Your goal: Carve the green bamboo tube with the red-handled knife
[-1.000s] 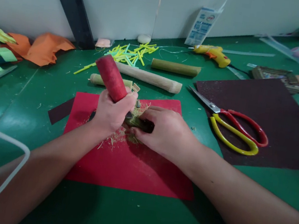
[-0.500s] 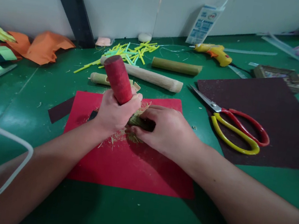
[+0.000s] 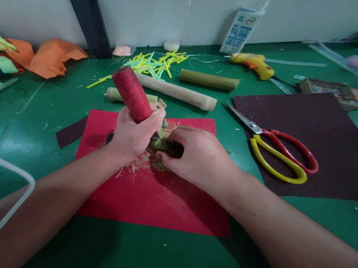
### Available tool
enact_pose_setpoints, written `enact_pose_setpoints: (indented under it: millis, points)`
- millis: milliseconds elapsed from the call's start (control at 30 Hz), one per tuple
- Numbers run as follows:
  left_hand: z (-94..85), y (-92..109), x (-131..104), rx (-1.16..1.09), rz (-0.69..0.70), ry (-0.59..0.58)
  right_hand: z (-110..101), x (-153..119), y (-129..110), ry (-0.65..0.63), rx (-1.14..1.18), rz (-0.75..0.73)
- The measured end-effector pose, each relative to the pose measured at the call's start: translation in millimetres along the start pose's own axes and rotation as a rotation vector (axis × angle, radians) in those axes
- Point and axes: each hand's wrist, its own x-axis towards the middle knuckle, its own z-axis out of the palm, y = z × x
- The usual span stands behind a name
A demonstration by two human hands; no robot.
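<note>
Red handle [image 3: 131,94], wrapped tight in left hand [image 3: 134,131], has shifted left, baring more bamboo [image 3: 161,145], likely between strokes; right hand [image 3: 201,155] pinches bamboo above red sheet [image 3: 162,202].

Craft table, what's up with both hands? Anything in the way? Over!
Left hand gripping red handle. Right hand holding green piece. Shavings nearby on red sheet; scissors off to the right.

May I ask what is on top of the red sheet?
Shavings lie on the red sheet; over it, the right hand holds a green bamboo piece and the left hand a red handle. What they cover is hidden.
</note>
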Motion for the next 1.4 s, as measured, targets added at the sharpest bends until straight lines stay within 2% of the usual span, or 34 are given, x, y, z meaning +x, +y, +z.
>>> enact_pose_setpoints:
  millis: [367,500,633,800,1000,1300,1400]
  points:
    - [5.0,1.0,-1.6,0.026,0.071,0.008,-0.2,1.0,0.8,-0.021,0.044,0.010]
    - [3.8,1.8,0.3,0.011,0.037,-0.026,-0.8,2.1,0.7,-0.035,0.052,0.011]
    - [-1.3,4.3,0.0,0.020,-0.046,-0.113,-1.4,2.2,1.4,-0.031,0.030,-0.011]
    - [-0.7,4.4,-1.0,-0.043,-0.054,-0.012,-1.4,0.7,1.5,-0.022,-0.010,-0.015]
    - [1.9,1.0,-1.5,0.007,-0.048,0.006,-0.9,0.3,0.9,-0.017,-0.028,0.000]
    - [3.0,4.7,-2.7,-0.023,-0.041,-0.026,-2.5,1.7,0.0,-0.042,0.027,0.002]
    - [-1.3,5.6,-5.2,0.023,-0.024,-0.095,-3.7,1.3,2.0,-0.045,0.062,-0.005]
